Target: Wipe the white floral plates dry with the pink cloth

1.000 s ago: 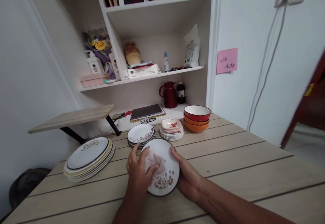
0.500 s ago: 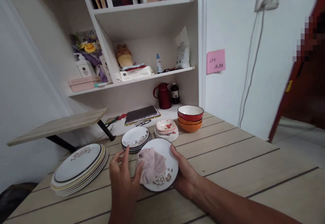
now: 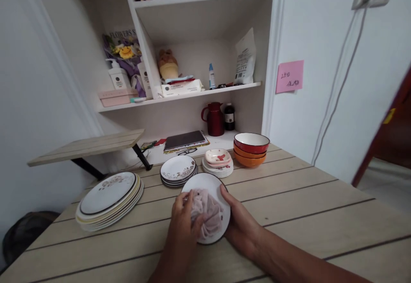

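Observation:
My right hand (image 3: 242,221) grips a small white plate (image 3: 207,181) by its right rim, thumb on top and fingers beneath. The plate has a dark edge and is tilted towards me above the table. A crumpled pink cloth (image 3: 208,214) covers much of its face. My left hand (image 3: 184,216) has its fingers and thumb closed on the cloth's left side, pressing it against the plate. Just beyond lies a stack of small patterned plates (image 3: 178,168). Beside that, small pink dishes (image 3: 218,156) rest on a stack of white saucers (image 3: 221,171).
Large plates (image 3: 107,193) are stacked at the left of the slatted table (image 3: 295,197). Red and orange bowls (image 3: 251,148) stand stacked at the back right. Behind are a laptop (image 3: 184,139), glasses (image 3: 187,151), a red jug (image 3: 215,120) and a dark bottle (image 3: 229,117). A raised wooden stand (image 3: 86,146) is at left.
My left hand has moved right, from the cloth's edge onto the cloth, and its fingers have closed on it. The cloth has shifted right on the plate. The view has turned slightly left.

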The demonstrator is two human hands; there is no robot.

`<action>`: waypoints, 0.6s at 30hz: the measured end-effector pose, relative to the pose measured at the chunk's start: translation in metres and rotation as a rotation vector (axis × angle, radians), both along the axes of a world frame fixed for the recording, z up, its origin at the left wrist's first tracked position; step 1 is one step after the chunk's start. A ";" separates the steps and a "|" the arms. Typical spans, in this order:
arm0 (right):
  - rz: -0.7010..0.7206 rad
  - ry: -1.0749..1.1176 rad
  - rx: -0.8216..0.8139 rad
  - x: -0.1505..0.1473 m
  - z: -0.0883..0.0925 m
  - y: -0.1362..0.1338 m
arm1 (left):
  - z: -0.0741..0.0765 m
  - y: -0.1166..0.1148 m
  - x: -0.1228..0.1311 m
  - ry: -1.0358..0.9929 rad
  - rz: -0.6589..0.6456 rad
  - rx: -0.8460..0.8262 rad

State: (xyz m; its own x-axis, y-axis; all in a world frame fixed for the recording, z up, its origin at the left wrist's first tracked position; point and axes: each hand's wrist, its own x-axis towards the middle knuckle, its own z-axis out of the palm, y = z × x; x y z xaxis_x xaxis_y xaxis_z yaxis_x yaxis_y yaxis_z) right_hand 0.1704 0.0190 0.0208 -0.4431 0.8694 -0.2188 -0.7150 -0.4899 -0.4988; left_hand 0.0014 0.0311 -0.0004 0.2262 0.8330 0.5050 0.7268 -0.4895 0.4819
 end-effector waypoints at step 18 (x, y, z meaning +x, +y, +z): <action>0.084 -0.001 0.038 -0.011 -0.004 -0.013 | 0.013 -0.002 0.004 0.273 0.387 0.193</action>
State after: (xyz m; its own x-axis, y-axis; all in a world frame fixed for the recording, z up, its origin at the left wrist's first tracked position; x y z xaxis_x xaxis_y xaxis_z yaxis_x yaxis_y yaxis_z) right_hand 0.1590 0.0056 0.0171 -0.5144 0.8371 -0.1863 -0.6720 -0.5284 -0.5188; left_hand 0.0051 0.0290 0.0122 0.0651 0.7790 0.6236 0.9592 -0.2212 0.1762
